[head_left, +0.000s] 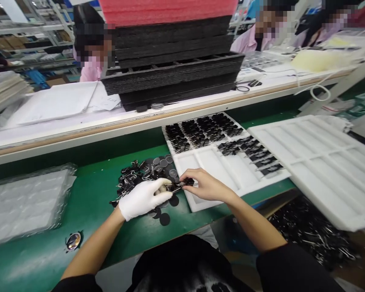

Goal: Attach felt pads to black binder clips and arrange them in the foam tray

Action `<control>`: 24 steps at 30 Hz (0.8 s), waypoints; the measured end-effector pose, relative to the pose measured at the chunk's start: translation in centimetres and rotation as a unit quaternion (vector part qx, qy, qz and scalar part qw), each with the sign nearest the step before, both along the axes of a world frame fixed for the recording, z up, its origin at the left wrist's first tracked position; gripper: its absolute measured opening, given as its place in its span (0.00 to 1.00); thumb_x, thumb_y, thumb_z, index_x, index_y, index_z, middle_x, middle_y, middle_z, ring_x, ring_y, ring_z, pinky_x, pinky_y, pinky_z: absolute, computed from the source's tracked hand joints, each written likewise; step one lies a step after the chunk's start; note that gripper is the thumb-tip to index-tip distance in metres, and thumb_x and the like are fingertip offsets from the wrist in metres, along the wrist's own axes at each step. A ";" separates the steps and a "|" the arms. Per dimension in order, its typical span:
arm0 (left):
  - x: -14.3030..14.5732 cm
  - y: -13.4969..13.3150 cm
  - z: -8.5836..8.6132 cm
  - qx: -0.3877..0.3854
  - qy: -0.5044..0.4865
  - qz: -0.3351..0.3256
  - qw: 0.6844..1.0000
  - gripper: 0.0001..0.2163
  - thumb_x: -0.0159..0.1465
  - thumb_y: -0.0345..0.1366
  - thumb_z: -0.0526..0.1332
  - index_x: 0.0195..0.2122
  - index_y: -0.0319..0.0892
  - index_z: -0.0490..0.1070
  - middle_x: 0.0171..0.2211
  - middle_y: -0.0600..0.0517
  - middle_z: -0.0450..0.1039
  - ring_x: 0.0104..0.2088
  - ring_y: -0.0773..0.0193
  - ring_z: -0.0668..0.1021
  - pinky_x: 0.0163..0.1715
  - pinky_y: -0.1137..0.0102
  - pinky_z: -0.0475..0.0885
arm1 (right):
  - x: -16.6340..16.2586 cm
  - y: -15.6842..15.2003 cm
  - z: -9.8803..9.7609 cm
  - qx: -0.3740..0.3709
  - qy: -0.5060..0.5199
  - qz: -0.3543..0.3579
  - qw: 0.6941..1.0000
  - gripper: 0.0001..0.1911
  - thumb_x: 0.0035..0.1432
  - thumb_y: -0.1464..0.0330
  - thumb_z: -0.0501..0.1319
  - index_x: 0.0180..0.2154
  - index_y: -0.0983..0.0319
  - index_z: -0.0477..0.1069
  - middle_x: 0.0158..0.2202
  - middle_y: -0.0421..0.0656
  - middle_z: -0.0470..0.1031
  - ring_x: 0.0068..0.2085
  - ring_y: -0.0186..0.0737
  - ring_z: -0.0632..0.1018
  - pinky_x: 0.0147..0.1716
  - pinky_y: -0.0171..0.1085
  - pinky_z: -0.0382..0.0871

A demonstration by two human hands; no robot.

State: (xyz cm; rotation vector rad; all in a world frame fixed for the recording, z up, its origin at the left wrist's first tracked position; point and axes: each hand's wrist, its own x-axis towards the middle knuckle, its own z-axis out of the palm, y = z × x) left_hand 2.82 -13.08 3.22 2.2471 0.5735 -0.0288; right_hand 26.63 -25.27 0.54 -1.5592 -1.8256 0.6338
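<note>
A: What lies around the two hands?

B: A green tabletop [88, 202]. Just beyond the hands sits a pile of black clips [136, 174] mixed with dark round discs [165, 219], some of them loose near the front edge. To the right is a white foam tray [231, 170]; its far compartments are filled with rows of black parts, its near ones bare. A second white tray [325, 166] lies further right, and a clear plastic blister sheet [24, 202] lies at the far left. A small shiny round piece [73, 240] rests near the front edge. Behind, on a raised shelf, stands a stack of black foam trays [173, 69] with pink foam on top.

A: Anything hard to make out?

B: The piece between the fingers is small and partly covered by them. Below the tabletop on the right, a dark heap of metal parts is blurred.

A: And the hands?

B: The left hand [142, 198], in a white glove, is curled over a small black clip [182, 184], its grip closed on one end. The bare right hand [200, 184] pinches the same clip from the other side, fingertips clenched, just above the near edge of the foam tray.
</note>
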 end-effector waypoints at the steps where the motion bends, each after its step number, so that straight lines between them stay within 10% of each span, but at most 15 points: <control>1: 0.0 0.0 0.2 0.006 0.006 -0.004 1.000 0.23 0.71 0.51 0.54 0.62 0.47 0.68 0.37 0.54 0.80 0.36 0.62 0.80 0.38 0.69 0.71 | 1.2 -0.4 0.1 -0.001 0.002 -0.006 1.000 0.08 0.60 0.70 0.66 0.43 0.57 0.77 0.41 0.43 0.83 0.41 0.46 0.82 0.43 0.42 0.73; 12: -0.3 1.2 0.6 0.078 0.027 0.000 0.997 0.26 0.72 0.55 0.50 0.61 0.49 0.72 0.58 0.51 0.77 0.55 0.55 0.80 0.56 0.65 0.74 | 22.1 -5.0 -2.3 0.017 -0.102 -0.202 0.974 0.13 0.59 0.61 0.64 0.43 0.59 0.80 0.46 0.49 0.83 0.50 0.56 0.81 0.52 0.52 0.72; 24: -0.8 1.3 0.8 0.090 0.040 -0.023 0.995 0.25 0.72 0.55 0.49 0.61 0.50 0.74 0.60 0.53 0.75 0.58 0.53 0.78 0.60 0.62 0.72 | 23.6 -5.8 -5.5 0.002 -0.248 -0.240 0.938 0.08 0.62 0.65 0.65 0.41 0.56 0.82 0.46 0.52 0.76 0.51 0.58 0.73 0.49 0.54 0.61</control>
